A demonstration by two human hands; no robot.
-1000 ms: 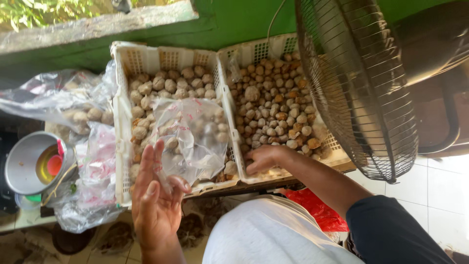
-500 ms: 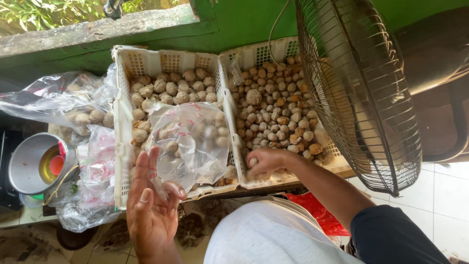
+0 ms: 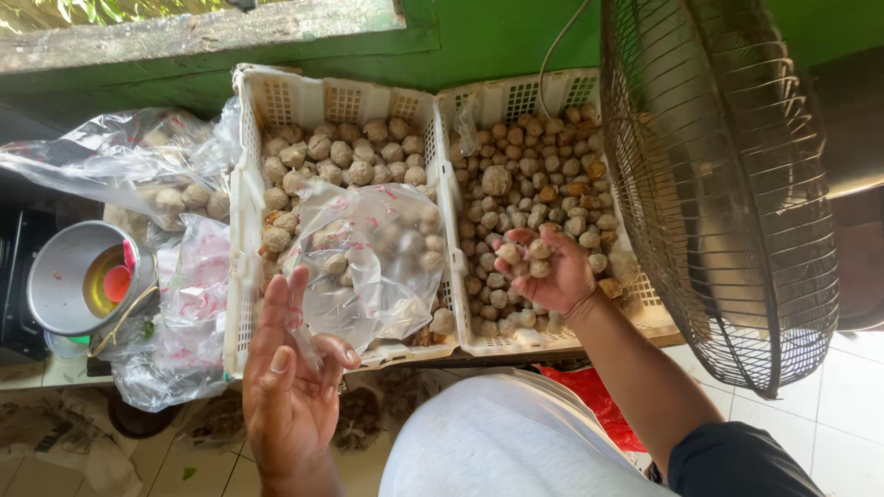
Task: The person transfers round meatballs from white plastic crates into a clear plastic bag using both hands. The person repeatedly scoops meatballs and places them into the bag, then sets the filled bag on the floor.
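- Your right hand is cupped palm-up over the right basket, at about 3 o'clock from the middle of the view, fingers curled round a small clutch of round brown balls.
- Your left hand sits at about 7 o'clock, palm open and fingers spread upward; thumb and forefinger pinch the lower edge of a clear plastic bag.
- That bag lies over the left basket, holds a few of the same balls, and spreads toward 12 o'clock from your left hand.
- Both white slotted baskets stand side by side, touching, each filled with pale brown balls; those in the right one look smaller.
- At 9 o'clock, more clear bags with balls lie heaped beside the left basket, and a metal pot with a red item inside sits just below them.
- A wire fan guard fills the 2 o'clock side, near the right basket's far edge.
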